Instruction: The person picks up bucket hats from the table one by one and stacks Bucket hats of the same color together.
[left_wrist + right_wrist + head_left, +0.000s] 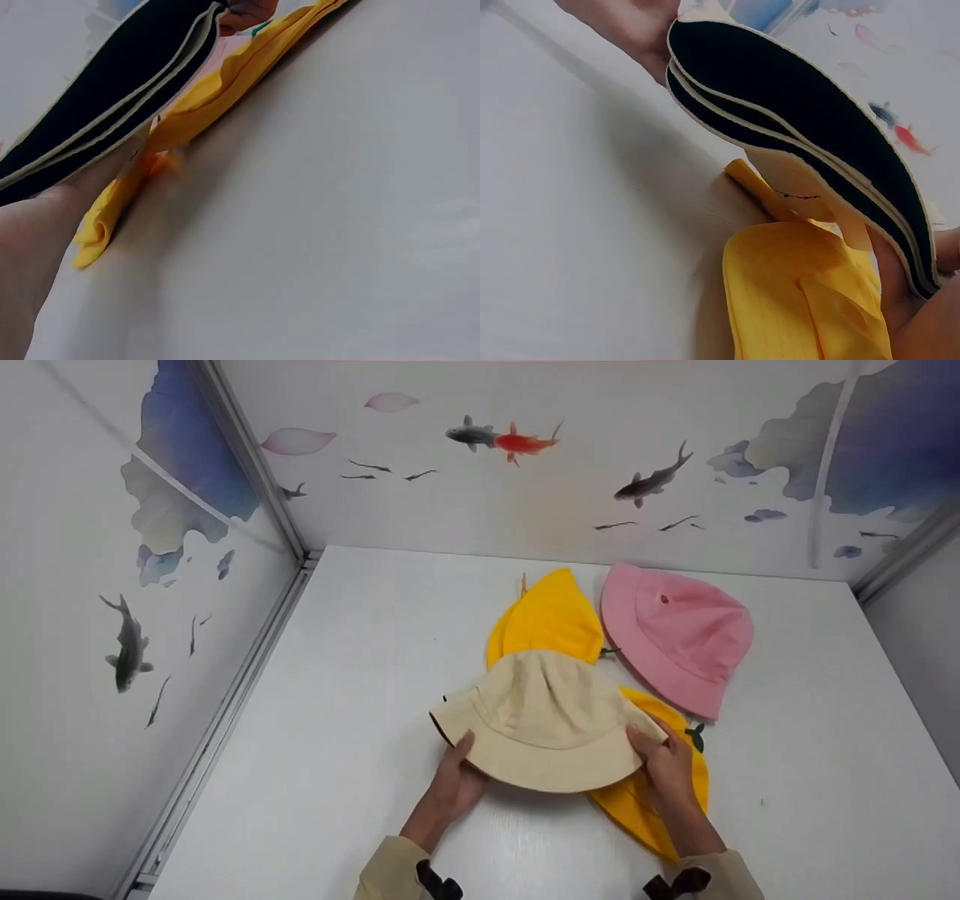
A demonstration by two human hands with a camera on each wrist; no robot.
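A cream bucket hat [551, 712] is held by its brim between both hands, folded flat, above the table. My left hand [457, 780] grips the brim on the left, thumb on top. At the right end of the brim my right hand [667, 757] pinches it, thumb on top and fingers beneath. Both wrist views show the hat's dark lining [780, 90] and its layered brim edges from below. Under the right hand lies a yellow hat [637, 810] with a green leaf. Another yellow hat [551, 615] lies behind the cream one, partly covered by it.
A pink bucket hat [682, 630] lies at the back right of the white table [337, 675]. White panels [525, 502] with painted fish stand at the back and left, joined by a metal frame post [259, 457].
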